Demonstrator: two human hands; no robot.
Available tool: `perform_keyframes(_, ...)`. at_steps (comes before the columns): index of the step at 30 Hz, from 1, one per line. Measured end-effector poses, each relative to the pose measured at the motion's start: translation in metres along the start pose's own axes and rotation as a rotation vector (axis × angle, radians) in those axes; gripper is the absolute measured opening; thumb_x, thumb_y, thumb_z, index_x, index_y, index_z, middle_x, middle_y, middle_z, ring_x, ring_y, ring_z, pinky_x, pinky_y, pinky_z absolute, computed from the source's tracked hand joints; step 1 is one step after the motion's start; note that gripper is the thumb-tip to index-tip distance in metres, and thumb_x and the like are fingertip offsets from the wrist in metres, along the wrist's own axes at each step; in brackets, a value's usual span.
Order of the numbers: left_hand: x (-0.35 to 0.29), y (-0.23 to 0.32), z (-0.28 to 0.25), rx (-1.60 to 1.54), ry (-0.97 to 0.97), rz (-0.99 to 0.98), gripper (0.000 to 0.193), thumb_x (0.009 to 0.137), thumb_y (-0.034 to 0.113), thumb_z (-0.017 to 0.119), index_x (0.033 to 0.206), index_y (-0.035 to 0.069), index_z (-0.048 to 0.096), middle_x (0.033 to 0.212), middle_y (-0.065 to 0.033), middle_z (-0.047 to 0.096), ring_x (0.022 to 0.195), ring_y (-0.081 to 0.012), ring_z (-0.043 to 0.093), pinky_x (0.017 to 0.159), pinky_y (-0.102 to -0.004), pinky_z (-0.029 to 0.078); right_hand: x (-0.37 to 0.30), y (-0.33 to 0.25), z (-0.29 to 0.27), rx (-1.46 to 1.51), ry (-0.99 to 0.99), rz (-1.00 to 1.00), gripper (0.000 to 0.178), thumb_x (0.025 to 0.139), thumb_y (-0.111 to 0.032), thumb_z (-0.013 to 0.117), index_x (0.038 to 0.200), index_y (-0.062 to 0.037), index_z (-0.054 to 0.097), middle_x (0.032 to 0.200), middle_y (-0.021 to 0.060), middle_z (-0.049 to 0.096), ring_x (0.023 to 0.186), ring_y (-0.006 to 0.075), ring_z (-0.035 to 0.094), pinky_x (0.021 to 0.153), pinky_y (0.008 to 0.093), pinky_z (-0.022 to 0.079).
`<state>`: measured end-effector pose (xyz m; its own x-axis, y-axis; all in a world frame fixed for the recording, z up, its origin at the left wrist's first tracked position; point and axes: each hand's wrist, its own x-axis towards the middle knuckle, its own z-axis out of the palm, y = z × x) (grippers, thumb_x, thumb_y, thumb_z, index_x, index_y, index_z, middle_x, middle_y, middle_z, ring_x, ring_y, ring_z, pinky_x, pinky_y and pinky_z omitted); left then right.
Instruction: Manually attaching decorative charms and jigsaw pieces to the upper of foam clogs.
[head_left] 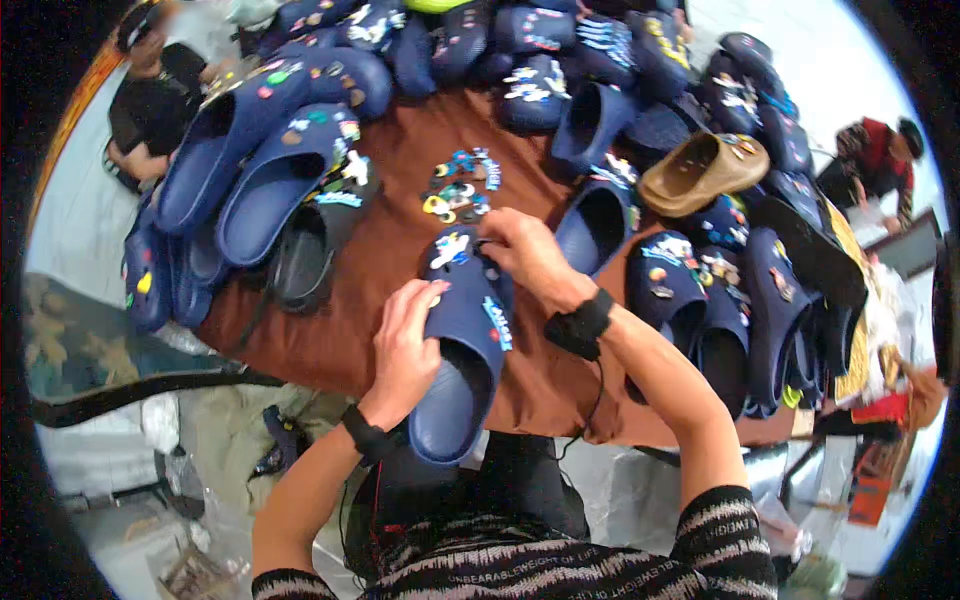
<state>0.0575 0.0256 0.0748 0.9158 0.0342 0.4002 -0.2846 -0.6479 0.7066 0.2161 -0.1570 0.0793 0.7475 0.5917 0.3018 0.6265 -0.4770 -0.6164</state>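
A navy blue clog (462, 355) lies in front of me, its heel opening toward my body. White and blue charms dot its toe and light blue lettering-shaped charms sit on its right side. My left hand (408, 340) is closed round the clog's left side, with fingertips on its upper. At the right of the toe, my right hand (528, 255) has its fingers curled together; whatever they pinch is hidden. Just beyond the toe, a small group of loose colourful charms (460, 190) rests on the brown cloth (400, 140).
Navy clogs with charms (270, 185) are heaped on the left, the far side and the right. Among them are a tan clog (705, 172) and a black clog (305, 255). One person (160, 100) sits at far left, another person (875, 165) at far right.
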Motion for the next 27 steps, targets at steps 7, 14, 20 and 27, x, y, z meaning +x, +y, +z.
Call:
perform_keyframes(7, 0.000, -0.004, -0.004, 0.021, 0.004, -0.029, 0.064, 0.064, -0.013, 0.046, 0.125, 0.002, 0.059, 0.126, -0.0201, 0.055, 0.117, -0.0397, 0.054, 0.106, -0.0443, 0.043, 0.002, -0.012, 0.000, -0.073, -0.006, -0.027, 0.010, 0.086, -0.008, 0.066, 0.094, -0.0044, 0.064, 0.091, 0.0176, 0.064, 0.088, 0.0397, 0.064, 0.075, 0.0474, 0.051)
perform_keyframes(14, 0.001, -0.007, -0.001, -0.007, 0.014, -0.031, 0.065, 0.065, -0.013, 0.046, 0.126, 0.002, 0.058, 0.126, -0.0197, 0.054, 0.117, -0.0389, 0.055, 0.105, -0.0438, 0.044, -0.007, -0.017, 0.001, -0.118, -0.002, -0.070, 0.010, 0.084, -0.009, 0.069, 0.094, -0.0065, 0.067, 0.088, 0.0142, 0.064, 0.085, 0.0366, 0.065, 0.072, 0.0453, 0.052)
perform_keyframes(20, 0.001, -0.006, -0.003, -0.007, 0.006, -0.035, 0.064, 0.065, -0.013, 0.047, 0.127, 0.002, 0.058, 0.125, -0.0193, 0.054, 0.117, -0.0388, 0.054, 0.104, -0.0442, 0.044, -0.010, -0.023, -0.002, -0.262, -0.032, -0.199, 0.014, 0.082, -0.007, 0.069, 0.096, -0.0059, 0.070, 0.089, 0.0095, 0.065, 0.089, 0.0330, 0.061, 0.079, 0.0433, 0.050)
perform_keyframes(27, 0.000, -0.006, -0.001, 0.004, 0.010, -0.043, 0.065, 0.065, -0.012, 0.049, 0.127, 0.003, 0.058, 0.126, -0.0190, 0.053, 0.118, -0.0388, 0.053, 0.105, -0.0445, 0.043, -0.013, -0.017, -0.007, -0.223, -0.123, -0.155, 0.022, 0.084, -0.008, 0.068, 0.106, -0.0061, 0.073, 0.095, 0.0143, 0.063, 0.091, 0.0339, 0.059, 0.080, 0.0434, 0.048)
